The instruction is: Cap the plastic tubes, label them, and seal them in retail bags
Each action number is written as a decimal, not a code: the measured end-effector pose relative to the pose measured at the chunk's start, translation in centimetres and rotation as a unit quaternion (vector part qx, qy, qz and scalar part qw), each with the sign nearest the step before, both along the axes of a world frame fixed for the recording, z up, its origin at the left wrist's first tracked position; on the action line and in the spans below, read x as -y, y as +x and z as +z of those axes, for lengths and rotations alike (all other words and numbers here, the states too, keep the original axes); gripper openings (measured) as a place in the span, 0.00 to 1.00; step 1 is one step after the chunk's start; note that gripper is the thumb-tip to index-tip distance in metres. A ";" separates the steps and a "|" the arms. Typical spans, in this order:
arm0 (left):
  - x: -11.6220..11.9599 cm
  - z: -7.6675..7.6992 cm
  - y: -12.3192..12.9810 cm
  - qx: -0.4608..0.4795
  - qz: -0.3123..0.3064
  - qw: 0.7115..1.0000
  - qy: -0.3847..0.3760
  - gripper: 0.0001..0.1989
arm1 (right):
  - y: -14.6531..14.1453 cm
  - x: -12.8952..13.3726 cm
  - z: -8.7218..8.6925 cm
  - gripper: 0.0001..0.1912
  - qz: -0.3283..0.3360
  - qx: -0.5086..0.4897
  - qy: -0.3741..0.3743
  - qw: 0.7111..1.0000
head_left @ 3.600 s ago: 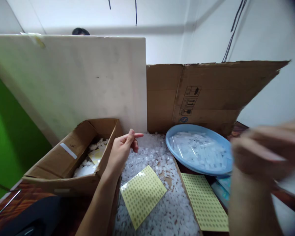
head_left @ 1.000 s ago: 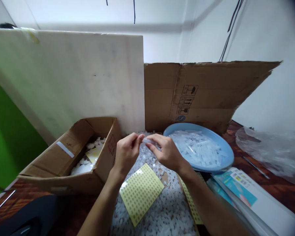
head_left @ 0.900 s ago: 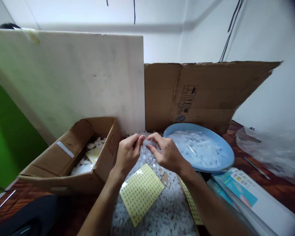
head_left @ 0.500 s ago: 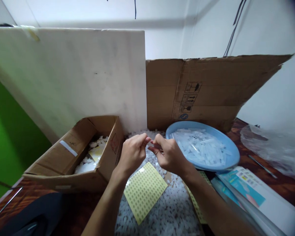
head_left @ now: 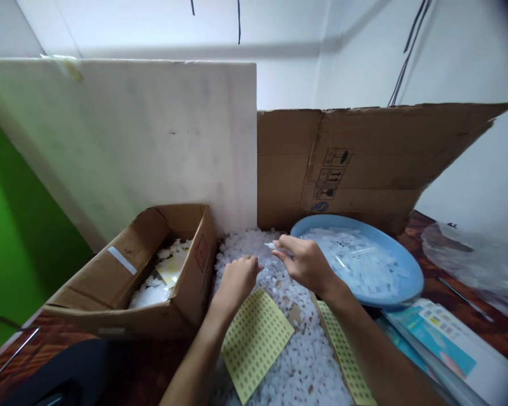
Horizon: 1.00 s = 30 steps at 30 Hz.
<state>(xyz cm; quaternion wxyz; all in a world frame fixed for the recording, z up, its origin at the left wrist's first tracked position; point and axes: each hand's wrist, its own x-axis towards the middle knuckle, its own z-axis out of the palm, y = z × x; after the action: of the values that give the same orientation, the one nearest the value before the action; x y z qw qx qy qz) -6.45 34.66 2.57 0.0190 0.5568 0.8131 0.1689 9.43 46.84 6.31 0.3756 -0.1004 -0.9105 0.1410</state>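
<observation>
My right hand (head_left: 305, 260) pinches a small whitish plastic piece with a narrow tip (head_left: 270, 245), which points left out of the fingers. Lower and to the left, my left hand (head_left: 239, 277) is closed, its thumb against the curled fingers; whatever it may hold is too small to make out. Both hands are above a heap of small translucent white plastic pieces (head_left: 317, 352). On that heap, just below my left hand, lies a yellow sheet of small round stickers (head_left: 258, 344). A second yellow sticker sheet (head_left: 342, 344) is partly under my right forearm.
An open cardboard box (head_left: 195, 270) with white and yellow scraps stands left. At right sits a blue basin (head_left: 412, 276) of clear plastic pieces, beside printed packets (head_left: 452, 344), a thin metal rod (head_left: 465, 299) and clear plastic wrap (head_left: 474, 265). Upright cardboard (head_left: 364, 158) closes the back.
My hands, close together before at the fingertips, have come apart. The left has dropped lower; the right now shows the narrow-tipped piece. The whole view has shifted slightly.
</observation>
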 end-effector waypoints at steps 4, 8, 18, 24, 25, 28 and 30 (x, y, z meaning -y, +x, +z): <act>-0.7 -3.2 -0.4 0.022 -0.015 0.999 -0.019 0.05 | 0.5 -0.2 0.6 0.04 0.052 -0.093 -0.104 0.989; -0.8 -3.3 -0.9 0.062 -0.039 0.997 0.010 0.10 | 1.0 0.0 1.4 0.05 0.051 -0.098 -0.125 0.986; 0.7 5.3 1.5 0.460 -0.071 0.817 0.341 0.13 | 1.1 1.0 2.4 0.02 0.080 -0.075 -0.082 0.991; 2.1 7.2 3.7 0.458 -0.113 0.809 0.350 0.10 | 1.4 2.2 3.3 0.05 0.138 -0.166 -0.103 0.971; 2.2 7.4 3.9 0.446 -0.120 0.814 0.353 0.10 | 1.5 2.4 3.4 0.04 0.133 -0.178 -0.130 0.966; 2.7 7.9 4.3 0.388 -0.134 0.839 0.358 0.10 | 1.4 2.6 3.3 0.09 0.124 -0.176 -0.293 0.932; 3.0 8.1 4.5 0.351 -0.146 0.856 0.350 0.09 | 1.1 2.5 3.0 0.12 0.124 -0.148 -0.392 0.899</act>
<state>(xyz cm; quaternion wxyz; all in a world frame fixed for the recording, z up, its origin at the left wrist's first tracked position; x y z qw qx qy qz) -1.93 31.69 10.72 0.1313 0.5430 0.5492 0.6215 10.54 44.34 9.35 0.4157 -0.1033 -0.7205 0.5453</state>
